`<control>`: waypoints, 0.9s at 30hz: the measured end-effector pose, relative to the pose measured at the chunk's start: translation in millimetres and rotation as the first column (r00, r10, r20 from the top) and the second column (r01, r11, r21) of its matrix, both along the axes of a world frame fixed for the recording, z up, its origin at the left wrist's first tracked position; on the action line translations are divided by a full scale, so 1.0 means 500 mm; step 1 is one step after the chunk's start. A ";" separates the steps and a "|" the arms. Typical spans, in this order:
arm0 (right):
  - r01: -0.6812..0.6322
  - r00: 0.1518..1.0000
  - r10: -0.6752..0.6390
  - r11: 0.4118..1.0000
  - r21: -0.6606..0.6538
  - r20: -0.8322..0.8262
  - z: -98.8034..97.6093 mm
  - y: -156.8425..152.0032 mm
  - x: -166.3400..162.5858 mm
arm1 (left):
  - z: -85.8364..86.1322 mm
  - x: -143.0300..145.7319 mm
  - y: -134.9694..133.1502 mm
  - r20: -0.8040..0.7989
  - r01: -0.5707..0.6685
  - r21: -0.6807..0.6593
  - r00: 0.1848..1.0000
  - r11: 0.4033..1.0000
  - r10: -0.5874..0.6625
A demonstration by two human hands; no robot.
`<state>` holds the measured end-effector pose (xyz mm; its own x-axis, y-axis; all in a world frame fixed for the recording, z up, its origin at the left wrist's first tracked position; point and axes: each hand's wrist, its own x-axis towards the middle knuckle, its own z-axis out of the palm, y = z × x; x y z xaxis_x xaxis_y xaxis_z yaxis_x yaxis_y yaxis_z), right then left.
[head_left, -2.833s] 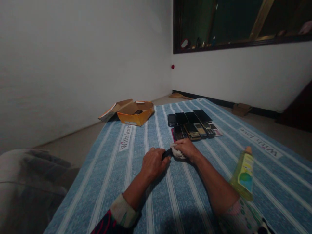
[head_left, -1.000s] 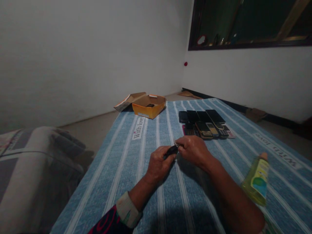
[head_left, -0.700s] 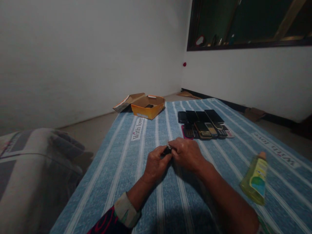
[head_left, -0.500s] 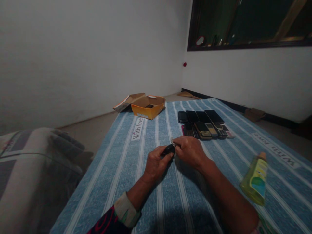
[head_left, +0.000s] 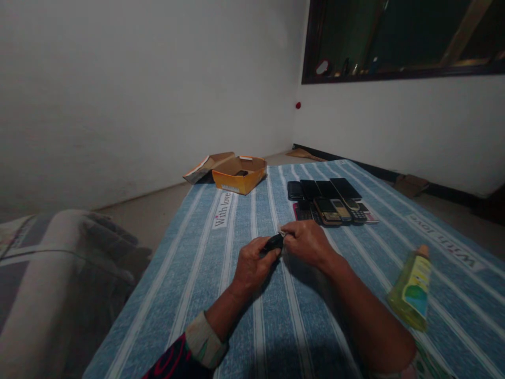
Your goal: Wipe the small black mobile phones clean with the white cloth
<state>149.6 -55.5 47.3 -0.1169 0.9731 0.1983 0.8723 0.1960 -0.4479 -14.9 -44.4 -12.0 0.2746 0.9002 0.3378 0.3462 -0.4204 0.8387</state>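
Observation:
My left hand (head_left: 252, 263) is closed round a small black mobile phone (head_left: 273, 242), with thumb and fingers on its sides. At the phone's far right end, my right hand (head_left: 310, 243) pinches a bit of white cloth or tissue (head_left: 282, 231) against it. Most of the white piece is hidden by the fingers. Both hands are just above the blue striped tablecloth (head_left: 216, 268). Beyond my right hand, several phones (head_left: 327, 210) lie in two rows, flat black ones behind and keypad ones in front.
An orange cardboard box (head_left: 240, 181) stands open at the far left with a dark item (head_left: 241, 172) inside. A bottle of yellow-green liquid (head_left: 412, 292) lies on the right. A grey cloth-covered seat (head_left: 59, 284) is at the left, and walls rise behind.
My hands hold nearly the same pose, the right one still working at the phone's end. The whole view has shifted very slightly.

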 end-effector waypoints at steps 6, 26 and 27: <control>-0.054 0.893 0.048 0.999 -0.002 -0.447 -0.022 0.014 0.003 | -0.010 -0.007 0.006 0.050 -0.006 -0.035 0.999 0.999 0.008; -0.065 0.883 0.116 0.990 0.126 -0.455 -0.062 0.028 0.000 | -0.011 0.006 0.028 0.346 0.049 -0.205 0.938 0.978 0.025; -0.078 0.912 0.129 0.987 0.143 -0.389 -0.062 0.026 -0.002 | -0.014 0.006 0.028 0.338 0.047 -0.208 0.941 0.977 0.026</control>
<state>148.6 -42.5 16.4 -0.1033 0.9251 0.3653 0.6005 0.3508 -0.7186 -11.9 -30.6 -18.8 0.1874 0.9582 0.2161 0.0245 -0.2244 0.9742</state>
